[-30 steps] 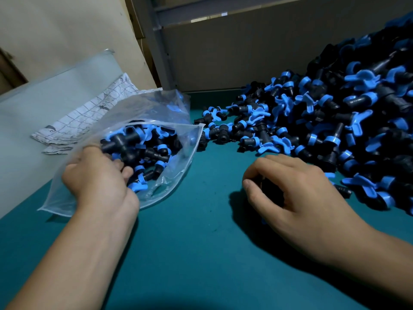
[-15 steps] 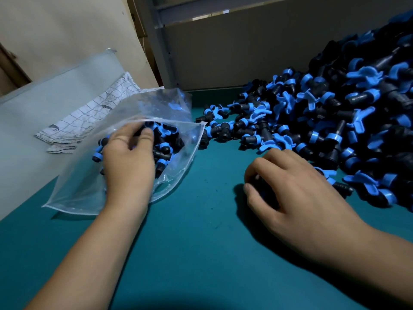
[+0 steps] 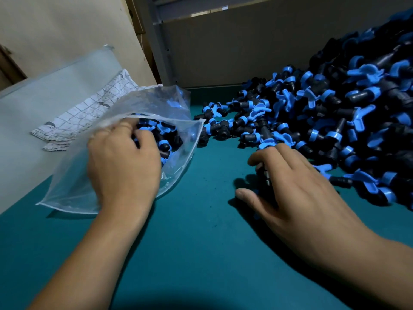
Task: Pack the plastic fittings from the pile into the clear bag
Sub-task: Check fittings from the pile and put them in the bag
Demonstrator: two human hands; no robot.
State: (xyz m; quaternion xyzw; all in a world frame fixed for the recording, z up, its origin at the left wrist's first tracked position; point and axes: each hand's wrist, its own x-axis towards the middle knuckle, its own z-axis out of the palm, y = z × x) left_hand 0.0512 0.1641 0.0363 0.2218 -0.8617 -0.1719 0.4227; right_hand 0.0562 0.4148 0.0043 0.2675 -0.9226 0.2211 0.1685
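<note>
A clear bag (image 3: pixel 73 186) lies on the teal table (image 3: pixel 201 253) at the left, its mouth facing right toward the pile. Several black-and-blue fittings (image 3: pixel 169 139) sit inside it. My left hand (image 3: pixel 123 166) is at the bag's mouth, fingers curled into the opening, some of them under the upper plastic lip, which it grips. A large pile of fittings (image 3: pixel 335 121) fills the right side. My right hand (image 3: pixel 297 191) rests at the pile's near edge, fingers curled over black fittings (image 3: pixel 266 177) that show under the index finger; the thumb is spread out.
A pale panel (image 3: pixel 44 97) leans along the left edge with a patterned white sheet (image 3: pixel 89 113) lying on it. A brown board (image 3: pixel 245 41) and a metal post (image 3: pixel 161 52) close off the back. Loose fittings (image 3: pixel 214 128) reach almost to the bag's mouth.
My left hand moved from the bag's underside up over it and now curls into the mouth. My right hand stayed at the pile's edge and spread its thumb.
</note>
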